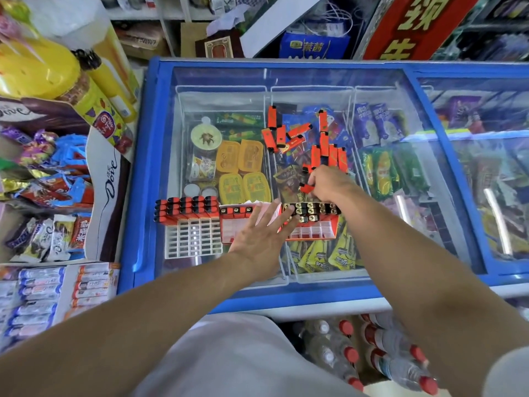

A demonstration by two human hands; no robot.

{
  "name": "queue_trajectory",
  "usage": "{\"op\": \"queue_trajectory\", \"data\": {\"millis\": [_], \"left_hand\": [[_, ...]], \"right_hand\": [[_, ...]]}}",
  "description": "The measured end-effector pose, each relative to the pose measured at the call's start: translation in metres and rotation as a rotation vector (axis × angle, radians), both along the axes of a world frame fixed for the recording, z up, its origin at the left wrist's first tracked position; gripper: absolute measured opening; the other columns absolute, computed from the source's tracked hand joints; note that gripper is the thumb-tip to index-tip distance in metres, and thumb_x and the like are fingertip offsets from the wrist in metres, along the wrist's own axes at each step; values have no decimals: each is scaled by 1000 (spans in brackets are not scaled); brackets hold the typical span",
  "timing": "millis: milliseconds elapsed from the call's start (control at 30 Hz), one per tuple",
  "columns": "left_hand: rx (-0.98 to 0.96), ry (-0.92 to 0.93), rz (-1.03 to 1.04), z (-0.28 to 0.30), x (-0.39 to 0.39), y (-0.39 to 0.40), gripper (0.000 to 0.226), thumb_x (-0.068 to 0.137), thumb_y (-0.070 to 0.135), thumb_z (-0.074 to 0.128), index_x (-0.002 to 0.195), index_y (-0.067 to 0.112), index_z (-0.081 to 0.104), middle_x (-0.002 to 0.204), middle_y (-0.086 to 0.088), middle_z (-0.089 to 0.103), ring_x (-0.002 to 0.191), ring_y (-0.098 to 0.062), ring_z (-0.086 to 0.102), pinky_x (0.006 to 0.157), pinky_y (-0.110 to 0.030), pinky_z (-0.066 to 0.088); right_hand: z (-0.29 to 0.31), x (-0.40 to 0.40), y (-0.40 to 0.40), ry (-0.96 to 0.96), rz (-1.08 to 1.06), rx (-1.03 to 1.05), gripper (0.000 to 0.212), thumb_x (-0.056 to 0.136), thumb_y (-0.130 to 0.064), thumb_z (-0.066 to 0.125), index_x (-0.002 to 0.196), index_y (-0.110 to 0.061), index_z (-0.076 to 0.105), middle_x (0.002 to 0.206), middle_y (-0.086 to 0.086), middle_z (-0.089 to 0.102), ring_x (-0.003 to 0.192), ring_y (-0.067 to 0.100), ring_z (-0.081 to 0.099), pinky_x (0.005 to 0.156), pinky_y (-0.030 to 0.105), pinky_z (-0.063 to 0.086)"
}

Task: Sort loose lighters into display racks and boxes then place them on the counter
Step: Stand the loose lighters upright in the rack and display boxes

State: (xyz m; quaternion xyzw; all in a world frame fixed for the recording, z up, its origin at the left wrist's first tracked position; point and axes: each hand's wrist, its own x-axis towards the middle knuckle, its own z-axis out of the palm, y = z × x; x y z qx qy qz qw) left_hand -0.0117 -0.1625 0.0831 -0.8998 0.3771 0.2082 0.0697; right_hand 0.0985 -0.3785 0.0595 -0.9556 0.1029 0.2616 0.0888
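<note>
A person leans over the glass lid of a blue chest freezer [160, 173] in a crowded shop, sorting red lighters into racks. Near the lid's front edge the left hand [259, 239] lies flat, fingers straight and spread, across a red-edged box [312, 232] and the rack beside it, pressing both still. Just beyond, the right hand [326, 183] pinches one loose lighter [307, 188] between fingertips, above the far row of the red-edged box, where lighters already stand with metal tops showing. At the lid's front left, touching these, a white rack [191, 240] carries a full block of black-capped lighters along its far rows; its near cells are open.

The step in hand appears to be seating the pinched lighter. It would go best turned upright, base down, and lowered straight into a free cell, while the flat hand keeps the box from sliding on the smooth glass.

Farther back, near the lid's middle, the pile of loose lighters [300, 137] lies scattered at all angles, well apart from the racks. Bare glass between pile and racks gives the right hand a clear run. Room is tighter at the left edge, where a Dove carton [106, 179] and sweets crowd close; the lid's right half is open glass.
</note>
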Motion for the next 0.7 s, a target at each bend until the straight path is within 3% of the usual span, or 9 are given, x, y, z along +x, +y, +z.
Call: {"op": "queue_trajectory", "data": {"millis": [100,267,433,533,600,700], "left_hand": [[6,-11,-8,2,-1,-1,92,97,35,50,159,17,-15,166,-7,-22,150,-35,-28,121,-60,-11],[-12,-24,-15,5,0,-4,86,99,40,47,161,14,-8,168,-9,-16,151,-34,-26,122,-58,-9],[-63,-31,1,3,-4,-7,86,98,38,47,161,14,-8,168,-10,-15,151,-34,-25,123,-57,-3],[-41,-52,-44,2,-6,-9,86,99,37,45,160,13,-11,167,-8,-20,149,-32,-30,122,-59,-3],[-38,-50,-54,3,-6,-10,86,99,35,44,159,12,-13,166,-7,-22,147,-29,-33,122,-59,-5],[-32,-46,-52,4,-7,-9,86,100,37,44,159,13,-13,167,-7,-21,149,-29,-30,122,-58,-6]], "right_hand": [[10,-6,-4,-105,13,-9,34,92,-31,71,122,-17,63,111,0,69,100,23,66,86,39,52],[50,-34,-20,-358,-122,182,39,95,-35,67,129,-22,52,113,-2,66,98,21,66,87,42,53],[92,-82,-40,-342,-142,273,32,87,-42,74,111,-24,62,101,-13,64,94,12,64,86,35,50],[93,-105,-47,-280,-115,283,21,88,-45,73,101,-30,67,99,-16,69,90,9,66,87,38,52],[88,-115,-47,-229,-58,262,19,88,-46,72,101,-32,70,98,-17,69,83,10,67,82,39,55],[72,-127,-40,-243,-38,233,27,86,-46,74,109,-33,72,105,-17,69,91,10,63,85,35,53]]}}
